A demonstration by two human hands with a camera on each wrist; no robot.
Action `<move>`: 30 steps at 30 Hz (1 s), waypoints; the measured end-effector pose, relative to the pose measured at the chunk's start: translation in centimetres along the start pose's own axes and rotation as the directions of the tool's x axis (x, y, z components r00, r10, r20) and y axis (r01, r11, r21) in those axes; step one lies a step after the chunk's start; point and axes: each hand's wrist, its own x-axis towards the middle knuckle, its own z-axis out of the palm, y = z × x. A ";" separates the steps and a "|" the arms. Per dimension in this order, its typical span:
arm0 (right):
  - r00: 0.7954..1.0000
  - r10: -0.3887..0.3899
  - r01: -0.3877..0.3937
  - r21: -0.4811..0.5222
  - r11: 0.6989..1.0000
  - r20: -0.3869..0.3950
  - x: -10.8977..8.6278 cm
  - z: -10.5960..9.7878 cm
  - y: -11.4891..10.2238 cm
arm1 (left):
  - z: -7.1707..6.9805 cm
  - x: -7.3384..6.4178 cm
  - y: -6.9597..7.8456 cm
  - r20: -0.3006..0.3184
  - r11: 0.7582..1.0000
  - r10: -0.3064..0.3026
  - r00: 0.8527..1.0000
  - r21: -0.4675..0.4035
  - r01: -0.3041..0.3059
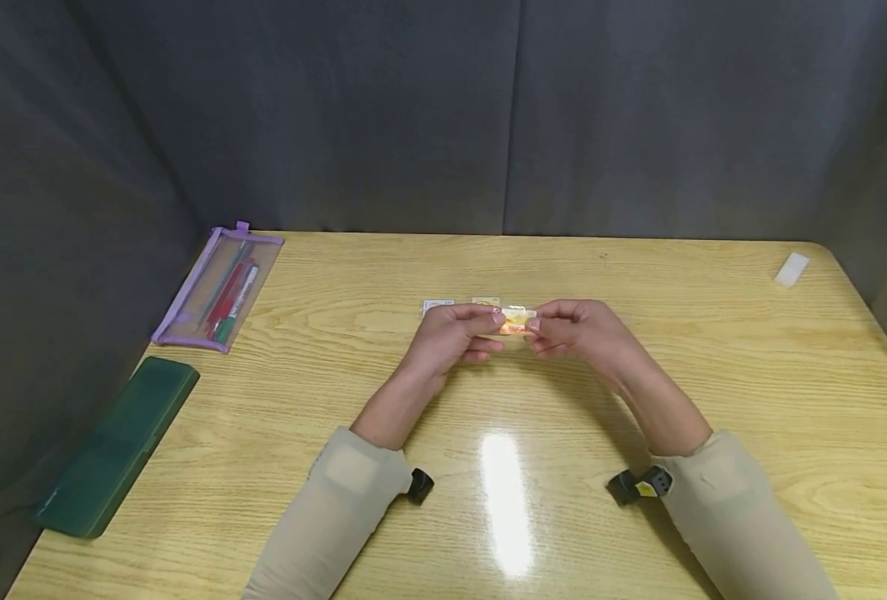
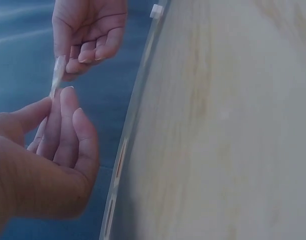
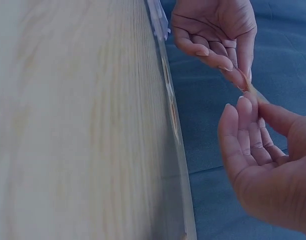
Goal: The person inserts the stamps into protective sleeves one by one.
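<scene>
Both hands hold a small, flat, shiny yellow-and-orange printed packet (image 1: 517, 322) above the table. My left hand (image 1: 454, 333) pinches its left end between thumb and fingers. At its other end, my right hand (image 1: 582, 332) does the same. The wrist views show the packet (image 2: 57, 75) nearly edge-on, as a thin strip between the two sets of fingertips. Just behind the hands lie a small white-and-blue printed piece (image 1: 438, 304) and a small yellow printed piece (image 1: 486, 301), each partly hidden.
A mesh zip pouch (image 1: 188, 287) with purple edging, holding pens, lies at the back left of the wooden table (image 1: 323, 400). Nearer on the left is a dark green case (image 1: 121, 450). A small white block (image 1: 792, 269) sits at the back right. Dark curtains (image 1: 338, 117) surround the table.
</scene>
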 end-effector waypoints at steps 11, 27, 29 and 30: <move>1.000 -0.010 0.011 0.016 1.000 -0.014 0.0 0.1 0.1 | 0.2 -0.1 0.0 -0.007 1.000 -0.001 1.000 0.016 0.001; 1.000 0.012 -0.012 0.008 1.000 -0.024 0.1 0.1 0.1 | 0.3 -0.1 -0.1 0.003 0.997 -0.010 1.000 0.071 0.010; 1.000 0.013 -0.013 0.005 1.000 -0.023 0.1 0.1 0.1 | 0.3 -0.1 0.0 0.005 0.997 -0.011 1.000 0.078 0.010; 1.000 0.017 -0.016 0.006 1.000 -0.026 0.1 0.1 0.1 | 0.3 -0.1 0.0 0.004 0.997 -0.012 1.000 0.080 0.011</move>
